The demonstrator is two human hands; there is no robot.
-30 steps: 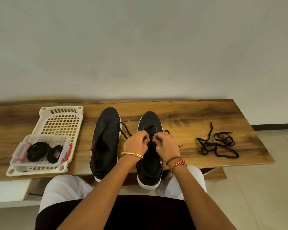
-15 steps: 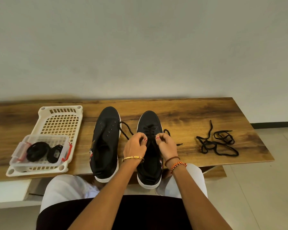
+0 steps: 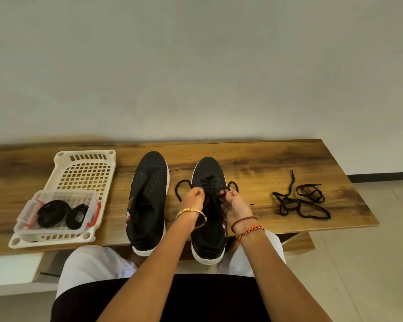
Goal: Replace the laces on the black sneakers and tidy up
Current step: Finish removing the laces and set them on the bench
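Two black sneakers with white soles stand side by side on the wooden table [image 3: 254, 163], toes pointing away. The left sneaker [image 3: 148, 201] has bare eyelets and no lace. The right sneaker [image 3: 208, 173] carries a black lace [image 3: 181, 187] threaded through its eyelets, with loops hanging out on both sides. My left hand [image 3: 193, 202] and my right hand [image 3: 234, 205] sit over the middle of that sneaker, each pinching a part of the lace close together. The sneaker's tongue is hidden under my hands.
A tangle of loose black laces [image 3: 300, 203] lies on the table to the right. At the left stands a cream perforated tray [image 3: 86, 168] holding a clear box [image 3: 56, 212] with coiled black laces [image 3: 54, 212]. The wall rises right behind the table.
Both hands have drawn slightly toward me and apart. The lace now shows wider loops on either side of the right sneaker.
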